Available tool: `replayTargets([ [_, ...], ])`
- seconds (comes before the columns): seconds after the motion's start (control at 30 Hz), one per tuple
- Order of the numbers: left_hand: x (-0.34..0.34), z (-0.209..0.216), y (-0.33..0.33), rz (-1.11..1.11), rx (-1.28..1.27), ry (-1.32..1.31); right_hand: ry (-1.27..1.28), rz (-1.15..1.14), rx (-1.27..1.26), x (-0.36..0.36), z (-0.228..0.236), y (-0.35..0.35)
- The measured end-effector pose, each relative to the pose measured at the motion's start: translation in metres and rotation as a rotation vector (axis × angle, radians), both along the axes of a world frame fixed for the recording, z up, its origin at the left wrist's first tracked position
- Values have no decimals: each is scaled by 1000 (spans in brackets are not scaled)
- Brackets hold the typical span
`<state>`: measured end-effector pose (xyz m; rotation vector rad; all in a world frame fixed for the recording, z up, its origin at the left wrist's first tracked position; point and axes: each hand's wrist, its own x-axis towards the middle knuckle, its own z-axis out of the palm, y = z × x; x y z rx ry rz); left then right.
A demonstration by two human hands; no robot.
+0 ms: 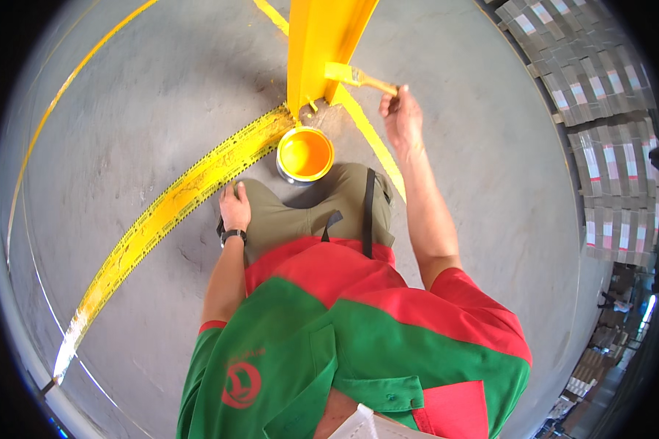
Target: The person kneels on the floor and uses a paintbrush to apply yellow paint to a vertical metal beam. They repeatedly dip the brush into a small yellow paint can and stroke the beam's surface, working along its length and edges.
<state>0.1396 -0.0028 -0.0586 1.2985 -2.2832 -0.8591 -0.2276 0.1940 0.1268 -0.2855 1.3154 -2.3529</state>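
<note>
My right hand [403, 119] is closed round the wooden handle of a paintbrush [362, 77]. Its yellow-coated bristles lie against the lower part of a yellow steel column [315, 51], on its right side. An open metal can of yellow paint [305, 154] stands on the floor at the column's foot, just in front of my knees. My left hand [235, 208] rests on my left thigh, fingers stretched out and holding nothing. A dark watch [233, 235] is on that wrist.
A wide yellow floor stripe with black-marked edges [190, 197] curves from the column to the lower left. A narrower yellow line [370, 135] runs past on the right. Stacks of grey packed goods [615, 157] line the far right. Yellow paint spots mark the floor by the column.
</note>
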Motion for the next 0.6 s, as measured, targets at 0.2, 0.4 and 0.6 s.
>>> replayTargets([
  [0.2, -1, -2, -1, 19, 37, 21, 669, -230, 301, -53, 133, -52],
  [0.4, -1, -5, -3, 36, 58, 18, 1681, -492, 688, -53, 245, -92],
  [0.6, 0, -9, -3, 63, 78, 35, 1996, -635, 688, -32, 317, -102],
])
